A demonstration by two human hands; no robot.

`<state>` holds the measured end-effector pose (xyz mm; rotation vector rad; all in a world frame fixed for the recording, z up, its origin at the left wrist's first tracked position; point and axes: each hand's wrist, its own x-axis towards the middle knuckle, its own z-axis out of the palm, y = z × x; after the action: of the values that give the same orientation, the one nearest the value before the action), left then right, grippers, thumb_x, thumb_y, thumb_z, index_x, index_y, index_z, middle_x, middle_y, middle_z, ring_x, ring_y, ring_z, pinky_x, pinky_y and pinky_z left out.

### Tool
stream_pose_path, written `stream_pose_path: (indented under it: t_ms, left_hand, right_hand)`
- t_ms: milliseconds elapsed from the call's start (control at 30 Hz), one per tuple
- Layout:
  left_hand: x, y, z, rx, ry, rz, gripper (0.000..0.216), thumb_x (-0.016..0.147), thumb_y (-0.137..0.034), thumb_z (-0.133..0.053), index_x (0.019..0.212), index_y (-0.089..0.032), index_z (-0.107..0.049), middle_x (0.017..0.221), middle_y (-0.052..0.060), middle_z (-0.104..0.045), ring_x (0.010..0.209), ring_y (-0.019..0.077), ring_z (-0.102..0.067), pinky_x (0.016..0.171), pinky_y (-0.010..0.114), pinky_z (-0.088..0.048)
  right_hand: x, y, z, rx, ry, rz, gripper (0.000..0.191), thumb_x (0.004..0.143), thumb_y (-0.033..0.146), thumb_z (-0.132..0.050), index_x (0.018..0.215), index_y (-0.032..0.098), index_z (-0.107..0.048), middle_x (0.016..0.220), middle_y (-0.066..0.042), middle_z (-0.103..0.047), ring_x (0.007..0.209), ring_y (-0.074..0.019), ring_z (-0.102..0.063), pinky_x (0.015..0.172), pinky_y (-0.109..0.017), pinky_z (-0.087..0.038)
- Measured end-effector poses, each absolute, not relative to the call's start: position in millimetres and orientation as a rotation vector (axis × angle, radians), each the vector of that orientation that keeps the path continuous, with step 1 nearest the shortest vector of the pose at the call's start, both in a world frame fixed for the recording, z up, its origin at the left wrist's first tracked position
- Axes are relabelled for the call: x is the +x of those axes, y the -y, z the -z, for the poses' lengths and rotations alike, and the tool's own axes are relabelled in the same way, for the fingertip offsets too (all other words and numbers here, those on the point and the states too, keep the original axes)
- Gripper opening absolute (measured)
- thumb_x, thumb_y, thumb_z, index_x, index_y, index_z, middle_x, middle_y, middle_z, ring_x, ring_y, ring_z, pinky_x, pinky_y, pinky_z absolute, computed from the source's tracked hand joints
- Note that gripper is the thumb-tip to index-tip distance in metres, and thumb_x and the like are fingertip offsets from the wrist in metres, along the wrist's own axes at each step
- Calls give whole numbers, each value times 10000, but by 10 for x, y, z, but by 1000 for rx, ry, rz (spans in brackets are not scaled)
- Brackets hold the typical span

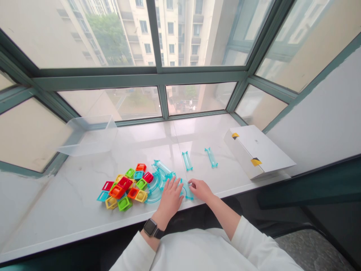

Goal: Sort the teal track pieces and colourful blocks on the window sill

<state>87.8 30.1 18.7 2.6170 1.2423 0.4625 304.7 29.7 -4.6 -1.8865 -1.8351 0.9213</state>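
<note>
My left hand [171, 195], with a dark watch on its wrist, lies over a cluster of clear turquoise track pieces, fingers stretched out. A curved track piece [154, 196] shows just left of it, and a straight track piece [163, 168] lies behind it. My right hand [199, 189] is closed at the thumb and fingertips by the right edge of a turquoise track piece [188, 192]; whatever is in the pinch is too small to make out. Left of the cluster sits a pile of red, orange, yellow, green and blue plastic blocks [124, 183].
Two straight track pieces, one nearer [187, 161] and one farther right [211, 157], lie apart on the white sill [70, 210]. A clear plastic bin [93, 148] stands at the back left. At the right is a white box [258, 150]. Windows enclose the back.
</note>
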Motion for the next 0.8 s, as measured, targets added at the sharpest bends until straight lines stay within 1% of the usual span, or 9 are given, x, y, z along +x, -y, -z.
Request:
stream_pose_path:
  t_ms: [67,200,333,433,500,667,733,800]
  left_hand:
    - [889,-316,-100,2643,-1277,-407,436,901,-190,-625,1337,-186,-626,1554,136,-542,1524,401,-380,1239,663,-305]
    - [859,-319,12,2647,-1307,-396,387,898,-160,-609,1284,-177,-637,1554,140,-537,1523,401,-381,1223,647,-346]
    - [825,-315,28,2642,-1294,-405,393,892,-113,-588,1279,-167,-630,1557,153,-530,1538,386,-362,1231,634,-350]
    - [817,-308,16,2638,-1299,-383,369,881,-56,-555,1223,-159,-651,1551,164,-537,1542,378,-359,1231,640,-348]
    - [816,-301,13,2638,-1302,-389,348,889,-51,-544,1198,-162,-658,1547,164,-541,1542,377,-358,1228,648,-350]
    - [827,-277,-28,2618,-1288,-447,346,867,-94,-617,1200,-176,-665,1539,171,-539,1528,404,-374,1213,670,-354]
    - [840,-259,-100,2579,-1273,-497,340,877,-152,-656,1214,-191,-666,1532,161,-544,1522,412,-381,1216,677,-345]
    - [859,-236,-214,2501,-1252,-576,325,919,-230,-657,1244,-214,-659,1507,143,-568,1506,400,-407,1216,671,-346]
  right_hand:
    - [3050,-293,47,-1881,1827,-922,233,899,227,-593,1064,257,-754,805,-2,-758,742,-167,-661,704,-252,-410]
    - [3074,-286,62,-1882,1791,-915,226,877,200,-588,1023,249,-755,768,4,-739,717,-164,-641,696,-254,-401]
    - [3136,-290,62,-1907,1725,-898,240,842,150,-567,980,235,-744,729,7,-702,695,-164,-611,687,-258,-391]
    - [3214,-297,46,-1941,1648,-885,252,823,129,-543,966,220,-730,731,2,-682,701,-171,-604,690,-268,-391]
    - [3269,-299,34,-1960,1592,-885,258,824,135,-527,972,218,-720,733,1,-673,710,-176,-607,693,-274,-397]
    - [3351,-284,1,-1955,1475,-915,229,818,184,-528,958,230,-703,721,16,-660,710,-178,-622,700,-281,-435]
    - [3342,-269,-34,-1936,1443,-933,218,827,222,-526,964,236,-695,718,25,-658,684,-170,-623,686,-279,-457]
    - [3304,-253,-103,-1862,1367,-1003,206,831,263,-538,976,238,-682,717,36,-652,645,-160,-626,657,-278,-483]
